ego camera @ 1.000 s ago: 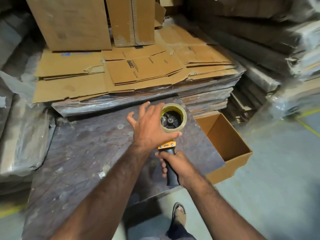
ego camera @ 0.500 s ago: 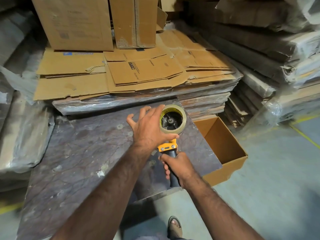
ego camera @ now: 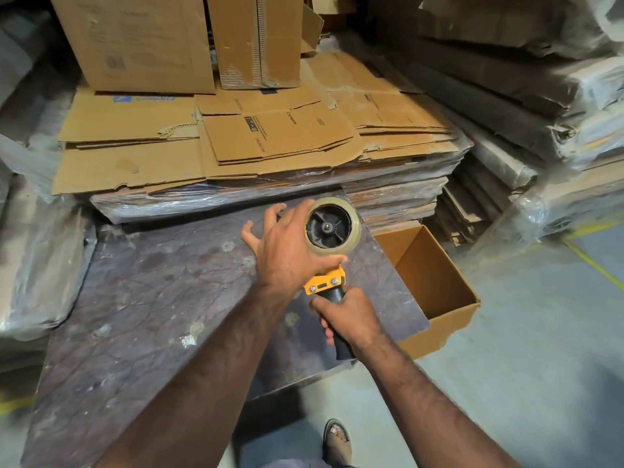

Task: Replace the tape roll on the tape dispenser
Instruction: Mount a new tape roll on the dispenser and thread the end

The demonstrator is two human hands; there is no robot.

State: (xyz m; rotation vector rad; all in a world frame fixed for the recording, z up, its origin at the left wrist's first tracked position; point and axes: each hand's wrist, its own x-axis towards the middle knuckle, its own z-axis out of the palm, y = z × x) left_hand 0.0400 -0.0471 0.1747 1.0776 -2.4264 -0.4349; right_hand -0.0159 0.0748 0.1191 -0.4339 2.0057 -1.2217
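A yellow and black tape dispenser (ego camera: pixel 325 284) is held upright above the dark board. My right hand (ego camera: pixel 349 317) grips its black handle. A roll of clear tape (ego camera: pixel 351 244) sits around the dispenser's black hub (ego camera: pixel 326 228). My left hand (ego camera: pixel 287 251) holds the roll from its left side, thumb curled under the roll's lower edge and index finger over its top, the other fingers spread out to the left. The dispenser's blade end is hidden behind my left hand.
The dark marbled board (ego camera: pixel 152 298) lies in front of me. An open cardboard box (ego camera: pixel 435 288) stands on the floor right of it. Flattened cartons (ego camera: pixel 253 136) and upright boxes (ego camera: pixel 135 42) are stacked behind. Wrapped bundles line both sides. My sandalled foot (ego camera: pixel 336 440) is below.
The tape roll has gone further onto the hub, whose black spokes now fill its centre. Both hands and the dispenser shifted slightly left and up in the view.
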